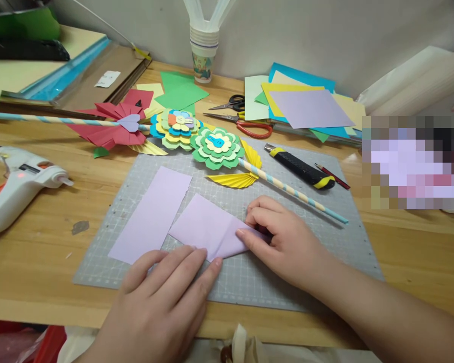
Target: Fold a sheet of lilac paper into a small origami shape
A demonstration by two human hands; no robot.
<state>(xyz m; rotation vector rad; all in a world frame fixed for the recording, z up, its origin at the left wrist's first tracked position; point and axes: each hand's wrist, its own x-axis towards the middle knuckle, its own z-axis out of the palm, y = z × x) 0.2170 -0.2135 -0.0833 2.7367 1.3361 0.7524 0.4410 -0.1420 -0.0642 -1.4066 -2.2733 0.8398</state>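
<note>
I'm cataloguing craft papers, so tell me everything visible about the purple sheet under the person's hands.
The purple sheet looks like matte paper. A crease crosses it, and it narrows to the right, where it seems folded. It lies on the grey cutting mat, right of a purple strip. The left hand touches its near edge; the right hand touches and partly hides its right end.

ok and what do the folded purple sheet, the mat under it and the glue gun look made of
Folded purple sheet: matte paper, judging by its thin edges and crease.
Mat: probably plastic or vinyl with a dull finish; it lies flat with a pale printed grid.
Glue gun: likely hard plastic, smooth, as its moulded curves suggest.
</note>
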